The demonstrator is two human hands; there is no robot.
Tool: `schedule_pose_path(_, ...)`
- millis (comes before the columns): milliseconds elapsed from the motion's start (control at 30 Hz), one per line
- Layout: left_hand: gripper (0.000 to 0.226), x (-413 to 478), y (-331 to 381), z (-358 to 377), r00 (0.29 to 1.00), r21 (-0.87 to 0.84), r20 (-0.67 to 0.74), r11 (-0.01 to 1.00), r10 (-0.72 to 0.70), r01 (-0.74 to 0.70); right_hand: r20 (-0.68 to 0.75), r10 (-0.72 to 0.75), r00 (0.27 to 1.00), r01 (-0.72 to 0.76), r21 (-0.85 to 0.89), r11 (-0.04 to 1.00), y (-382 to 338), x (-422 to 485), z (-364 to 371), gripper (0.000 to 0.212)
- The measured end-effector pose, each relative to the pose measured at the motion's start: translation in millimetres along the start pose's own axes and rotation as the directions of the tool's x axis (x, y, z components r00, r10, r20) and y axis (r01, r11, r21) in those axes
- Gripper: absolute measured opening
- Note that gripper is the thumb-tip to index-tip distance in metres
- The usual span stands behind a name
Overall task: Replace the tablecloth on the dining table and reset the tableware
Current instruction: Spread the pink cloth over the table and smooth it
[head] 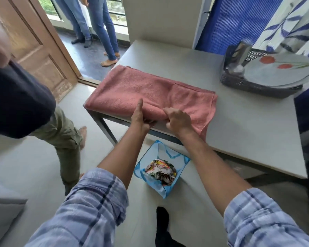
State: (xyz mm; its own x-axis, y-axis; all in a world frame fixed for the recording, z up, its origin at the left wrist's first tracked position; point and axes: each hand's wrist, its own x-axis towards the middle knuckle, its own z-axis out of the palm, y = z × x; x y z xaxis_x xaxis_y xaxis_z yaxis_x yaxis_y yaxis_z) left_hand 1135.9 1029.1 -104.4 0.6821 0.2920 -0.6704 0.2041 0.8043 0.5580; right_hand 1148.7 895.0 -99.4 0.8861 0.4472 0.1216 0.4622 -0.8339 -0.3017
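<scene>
A folded pink cloth lies on the left part of the grey dining table, with one corner hanging over the near edge. My left hand grips the cloth's near edge, thumb raised. Right beside it, my right hand is closed on the same bunched edge. At the table's far right, a dark perforated basket holds white plates with red flowers and metal utensils.
On the floor under the near table edge stands a blue mesh bag with a patterned cloth inside. A person in olive trousers stands close on the left. Two more people stand by the far doorway. A wooden door stands open.
</scene>
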Motion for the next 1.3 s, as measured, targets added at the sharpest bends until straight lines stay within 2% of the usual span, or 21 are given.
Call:
schedule_pose_path(100, 0.039, -24.9, -0.1, 10.7, 0.986, 0.049, -0.121, 0.993, 0.113, -0.108, -0.099, 0.012, 0.995, -0.008, 0.033, 0.999, -7.0, -23.9, -12.3, 0.041)
schedule_pose_path(167, 0.027, -48.7, -3.5, 16.5, 0.985, 0.077, -0.089, 0.987, 0.151, -0.144, -0.149, 0.049, 0.988, -0.049, 0.007, 0.999, -12.8, -39.9, -27.4, 0.042)
schedule_pose_path(267, 0.027, -97.3, -3.4, 20.3, 0.98, 0.123, -0.002, 0.972, 0.2, -0.199, -0.239, 0.113, 0.964, -0.122, -0.021, 0.992, -25.8, -75.2, -54.9, 0.051)
schedule_pose_path(367, 0.036, -145.2, -5.0, 18.3, 0.97, 0.166, 0.112, 0.958, 0.218, -0.234, -0.345, 0.17, 0.923, -0.203, -0.062, 0.977, -40.6, -123.3, -75.6, 0.072)
schedule_pose_path(433, 0.045, -184.3, -13.4, 10.2, 0.959, 0.23, 0.205, 0.943, 0.196, -0.241, -0.418, 0.231, 0.878, -0.267, -0.03, 0.963, -52.2, -163.3, -82.6, 0.067)
schedule_pose_path(567, 0.036, -256.1, -40.2, -13.8, 0.896, 0.413, 0.432, 0.862, 0.099, -0.295, -0.556, 0.367, 0.746, -0.396, 0.073, 0.915, -74.8, -261.5, -112.5, 0.052)
schedule_pose_path(633, 0.05, -279.4, -55.1, -28.5, 0.823, 0.578, 0.563, 0.673, 0.079, -0.461, -0.554, 0.447, 0.702, -0.48, 0.096, 0.872, -80.6, -313.2, -134.8, 0.038)
schedule_pose_path(667, 0.059, -290.3, -63.2, -35.4, 0.767, 0.634, 0.632, 0.495, 0.111, -0.594, -0.536, 0.504, 0.678, -0.542, 0.098, 0.834, -81.2, -339.4, -147.7, 0.035)
schedule_pose_path(700, 0.06, -302.0, -71.1, -42.8, 0.673, 0.621, 0.726, 0.286, 0.141, -0.73, -0.524, 0.557, 0.644, -0.606, 0.094, 0.79, -79.9, -365.2, -160.2, 0.035)
schedule_pose_path(767, 0.045, -333.6, -91.2, -58.0, 0.395, 0.419, 0.904, -0.148, 0.165, -0.896, -0.532, 0.624, 0.573, -0.697, 0.085, 0.712, -78.9, -413.1, -182.7, 0.039)
schedule_pose_path(800, 0.045, -348.8, -102.5, -64.5, 0.278, 0.308, 0.95, -0.3, 0.141, -0.903, -0.54, 0.645, 0.541, -0.726, 0.089, 0.682, -78.3, -436.0, -191.8, 0.04)
schedule_pose_path(833, 0.057, -364.8, -116.3, -71.7, 0.198, 0.22, 0.975, -0.398, 0.097, -0.891, -0.548, 0.66, 0.513, -0.747, 0.093, 0.658, -79.2, -460.2, -200.6, 0.041)
schedule_pose_path(867, 0.075, -381.8, -131.5, -80.2, 0.155, 0.159, 0.987, -0.449, 0.044, -0.879, -0.556, 0.674, 0.486, -0.766, 0.101, 0.635, -79.9, -484.3, -209.1, 0.04)
schedule_pose_path(900, 0.089, -394.7, -151.1, -86.5, 0.128, 0.108, 0.992, -0.469, -0.01, -0.876, -0.563, 0.685, 0.462, -0.781, 0.108, 0.615, -82.2, -509.6, -217.3, 0.04)
schedule_pose_path(933, 0.096, -406.8, -168.2, -91.0, 0.134, 0.09, 0.989, -0.475, -0.059, -0.875, -0.563, 0.69, 0.455, -0.785, 0.113, 0.61, -83.8, -531.9, -224.3, 0.041)
schedule_pose_path(1000, 0.089, -436.6, -206.1, -97.3, 0.178, 0.086, 0.969, -0.444, -0.169, -0.892, -0.542, 0.688, 0.482, -0.768, 0.117, 0.63, -89.9, -581.9, -235.3, 0.043)
schedule_pose_path(1033, 0.076, -453.3, -223.8, -100.4, 0.178, 0.067, 0.959, -0.437, -0.219, -0.897, -0.527, 0.692, 0.493, -0.757, 0.134, 0.64, -93.6, -606.6, -239.2, 0.045)
schedule_pose_path(1100, 0.041, -494.1, -259.1, -109.6, 0.091, -0.022, 0.951, -0.36, -0.295, -0.933, -0.527, 0.708, 0.47, -0.757, 0.172, 0.63, -98.5, -664.5, -249.0, 0.046)
schedule_pose_path(1167, 0.021, -548.9, -298.1, -127.1, -0.003, -0.084, 0.942, -0.227, -0.336, -0.97, -0.545, 0.739, 0.397, -0.776, 0.231, 0.587, -104.6, -738.9, -261.0, 0.042)
schedule_pose_path(1233, 0.016, -610.8, -332.5, -140.8, -0.097, -0.159, 0.935, -0.159, -0.34, -0.974, -0.575, 0.75, 0.326, -0.784, 0.278, 0.554, -111.0, -816.8, -273.9, 0.034)
schedule_pose_path(1300, 0.023, -675.4, -360.4, -149.7, -0.162, -0.22, 0.924, -0.135, -0.345, -0.966, -0.611, 0.749, 0.257, -0.793, 0.31, 0.525, -124.0, -889.1, -289.9, 0.034)
